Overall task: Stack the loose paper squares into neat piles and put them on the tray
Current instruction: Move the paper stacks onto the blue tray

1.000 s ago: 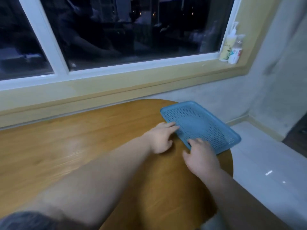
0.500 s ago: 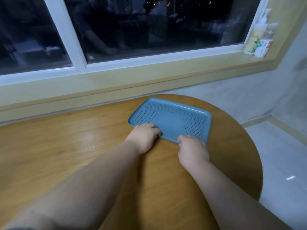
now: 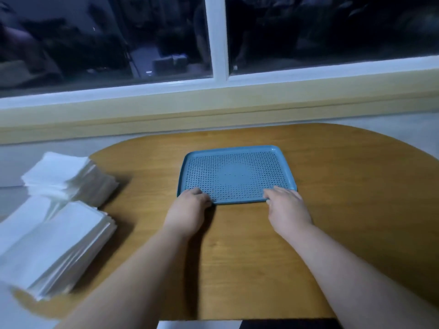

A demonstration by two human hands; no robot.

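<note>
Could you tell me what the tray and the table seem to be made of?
The tray looks like moulded plastic: even matte blue, rounded rim, floor pierced with regular small holes. The table looks like wood or wood-look laminate: golden grain lines, soft sheen; which, I cannot tell.

no readable text, labels or numbers anywhere

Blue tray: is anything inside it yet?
The tray holds no paper, only its dotted floor. The left hand and right hand hold its near rim, covering small bits there.
</note>
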